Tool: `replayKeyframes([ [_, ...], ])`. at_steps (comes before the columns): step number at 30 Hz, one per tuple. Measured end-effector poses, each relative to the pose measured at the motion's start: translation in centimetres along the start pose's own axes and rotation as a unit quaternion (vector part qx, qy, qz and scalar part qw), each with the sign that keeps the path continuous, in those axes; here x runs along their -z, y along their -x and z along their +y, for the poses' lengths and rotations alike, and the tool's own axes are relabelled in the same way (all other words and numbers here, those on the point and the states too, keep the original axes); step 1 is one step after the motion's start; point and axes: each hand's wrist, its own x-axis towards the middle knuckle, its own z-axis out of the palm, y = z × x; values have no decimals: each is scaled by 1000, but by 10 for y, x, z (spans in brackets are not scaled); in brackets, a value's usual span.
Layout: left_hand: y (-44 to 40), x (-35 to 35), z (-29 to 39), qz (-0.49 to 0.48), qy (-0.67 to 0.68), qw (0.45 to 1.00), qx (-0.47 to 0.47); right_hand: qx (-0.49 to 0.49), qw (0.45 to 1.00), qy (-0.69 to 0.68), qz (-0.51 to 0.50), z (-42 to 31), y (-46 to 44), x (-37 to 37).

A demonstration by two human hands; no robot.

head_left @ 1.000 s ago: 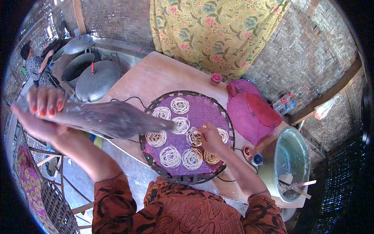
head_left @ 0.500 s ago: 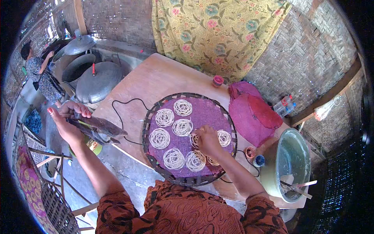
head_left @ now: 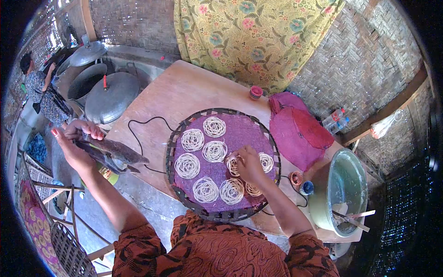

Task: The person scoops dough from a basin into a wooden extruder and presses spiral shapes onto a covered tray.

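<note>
My left hand [head_left: 76, 143], raised at the left beyond the table edge, is closed round a dark, worn, elongated object [head_left: 115, 152] with a pale patch; its kind is unclear. My right hand [head_left: 249, 165] reaches over a round woven tray [head_left: 173, 182] lined with purple mesh cloth [head_left: 184, 122]. Its fingers are bent down together at a pale noodle coil [head_left: 232, 165]; the fingertips are partly hidden. Other coils lie around it, including one noodle coil [head_left: 214, 127] at the back and another noodle coil [head_left: 231, 191] at the front.
A green basin [head_left: 318, 210] with sticks stands at the table's right, beside small red [head_left: 296, 178] and blue jars [head_left: 307, 187]. Pink cloth [head_left: 295, 134] lies behind. A black cable [head_left: 147, 121] crosses the table [head_left: 184, 83]. Large pans [head_left: 113, 97] and another person [head_left: 44, 90] are at far left.
My right hand has shifted slightly at the same coil, more of which now shows. My left hand still grips the dark object. The view has shifted a little.
</note>
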Motion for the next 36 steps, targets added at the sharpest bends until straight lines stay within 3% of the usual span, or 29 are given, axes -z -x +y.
replayKeyframes([
  [5, 0, 7, 1, -1, 0, 1000, -17, -14, 1000, 4, 26, 13, 1, -6],
  [10, 4, 2, 1, 7, -4, 1000, -22, 0, 993, 113, 22, 1, 2, 0],
  [20, 8, 7, 1, -10, 7, 1000, -18, -13, 996, 93, 10, 11, -11, -1],
  [22, 8, 15, 0, -6, 20, 1000, -16, 30, 981, 194, -11, 5, -12, 3],
  [25, 9, 16, 4, 9, 27, 999, -18, 41, 994, 101, -31, 14, -14, 1],
  [36, 11, 28, 7, 22, 25, 999, -29, 85, 989, 108, -54, 4, -15, 6],
])
